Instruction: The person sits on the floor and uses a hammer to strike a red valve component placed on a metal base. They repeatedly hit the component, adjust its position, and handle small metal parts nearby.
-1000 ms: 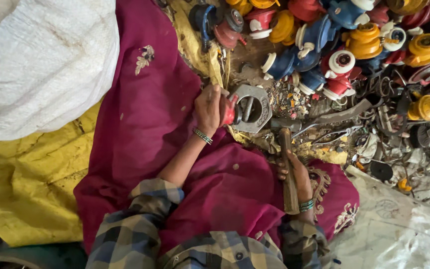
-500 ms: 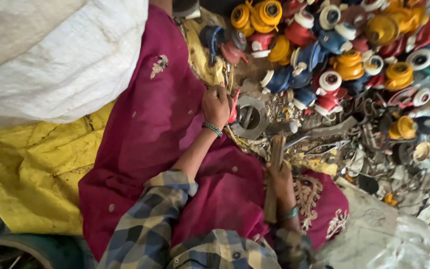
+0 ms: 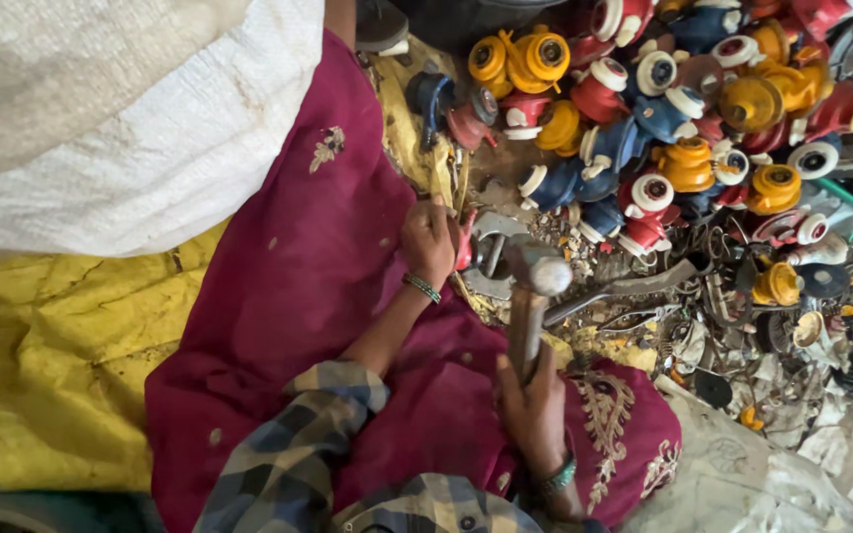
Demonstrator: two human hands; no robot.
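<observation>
My left hand [image 3: 428, 240] grips a small red part [image 3: 465, 253] and presses it against a grey metal plate [image 3: 486, 257] on the ground. My right hand [image 3: 532, 410] is closed around the wooden handle of a hammer [image 3: 530, 296]. The hammer's steel head is raised just above the plate and the red part. Both forearms reach out over a maroon embroidered cloth [image 3: 328, 296] that covers my lap.
A heap of red, blue and yellow spool-shaped parts [image 3: 683, 118] fills the upper right. Scrap metal and wire [image 3: 733, 306] lie to the right of the plate. A big white sack [image 3: 111, 118] sits upper left on a yellow sheet [image 3: 51, 355].
The hammer has swung up from lying low near the ground; its head now hangs over the plate. My left hand stays on the red part.
</observation>
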